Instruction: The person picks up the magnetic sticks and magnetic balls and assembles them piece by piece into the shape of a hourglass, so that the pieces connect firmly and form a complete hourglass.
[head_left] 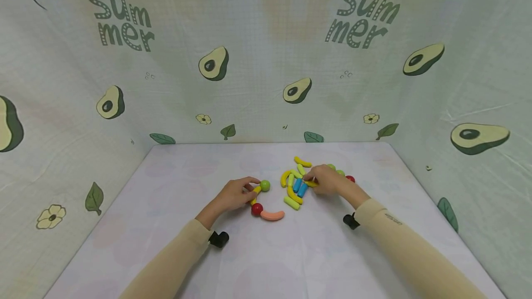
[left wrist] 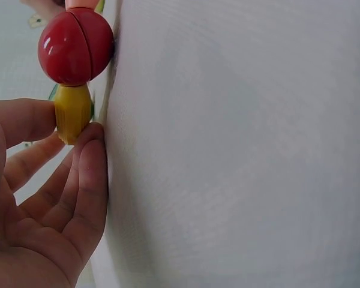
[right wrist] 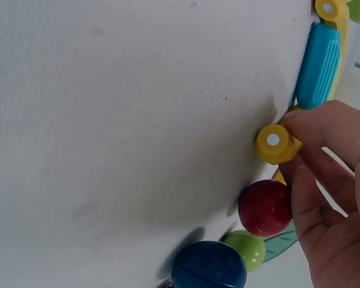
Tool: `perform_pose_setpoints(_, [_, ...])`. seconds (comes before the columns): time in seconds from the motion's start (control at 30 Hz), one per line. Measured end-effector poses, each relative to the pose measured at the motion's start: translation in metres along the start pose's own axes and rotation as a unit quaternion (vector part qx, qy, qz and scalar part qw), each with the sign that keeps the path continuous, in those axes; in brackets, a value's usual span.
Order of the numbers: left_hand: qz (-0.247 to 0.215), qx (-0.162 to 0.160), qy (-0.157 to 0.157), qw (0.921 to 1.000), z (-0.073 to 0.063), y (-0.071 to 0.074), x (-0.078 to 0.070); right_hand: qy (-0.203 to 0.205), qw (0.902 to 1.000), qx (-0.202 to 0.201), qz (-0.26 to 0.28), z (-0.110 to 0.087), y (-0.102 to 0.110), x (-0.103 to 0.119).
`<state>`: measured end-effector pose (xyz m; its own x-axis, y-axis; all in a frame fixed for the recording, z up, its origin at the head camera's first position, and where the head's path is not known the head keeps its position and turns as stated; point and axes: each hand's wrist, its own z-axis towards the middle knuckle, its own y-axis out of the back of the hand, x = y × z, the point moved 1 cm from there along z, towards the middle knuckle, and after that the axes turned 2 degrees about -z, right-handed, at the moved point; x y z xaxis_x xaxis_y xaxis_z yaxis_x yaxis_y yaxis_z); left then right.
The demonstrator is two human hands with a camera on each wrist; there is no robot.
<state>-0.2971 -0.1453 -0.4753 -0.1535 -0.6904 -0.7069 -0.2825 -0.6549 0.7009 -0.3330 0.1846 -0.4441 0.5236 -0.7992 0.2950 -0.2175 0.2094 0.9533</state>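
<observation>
My left hand (head_left: 238, 194) pinches a short yellow stick (left wrist: 73, 113) between thumb and fingers. A glossy red ball (left wrist: 75, 47) meets one end of that stick, and a curved pink stick (head_left: 272, 216) joins the ball's other side. Just past the left fingertips sits a green ball (head_left: 265, 185). Over the pile to the right, my right hand (head_left: 325, 179) grips a yellow curved stick (right wrist: 279, 144) with a silvery disc on its end face. Beside these fingers lie blue sticks (head_left: 302, 190) and, in the right wrist view, a red ball (right wrist: 264, 207).
Several yellow (head_left: 294, 195) and light green sticks (head_left: 292, 203) lie left of the right hand. Beyond it are green balls (head_left: 340, 172). A dark blue ball (right wrist: 209, 267) shows in the right wrist view. Printed cloth walls (head_left: 257, 110) border the table (head_left: 199, 262).
</observation>
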Motion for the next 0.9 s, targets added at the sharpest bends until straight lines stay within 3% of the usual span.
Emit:
perform_pose_setpoints(0.3, [0.004,0.0,0.0,1.0,0.0008,-0.0009,0.0002,0.032,0.9994,-0.011,0.006,-0.0021,0.001,-0.0027])
perform_pose_setpoints(0.6, [0.008,-0.004,0.01,0.9999,0.0029,-0.0022,0.0013,0.023,0.9995,-0.023,-0.002,-0.0022,0.001,-0.0019])
perform_pose_setpoints(0.9, [0.011,-0.002,0.004,0.9999,0.0015,-0.0016,0.0005,0.047,0.998,-0.042,-0.001,-0.0022,0.0072,-0.0006])
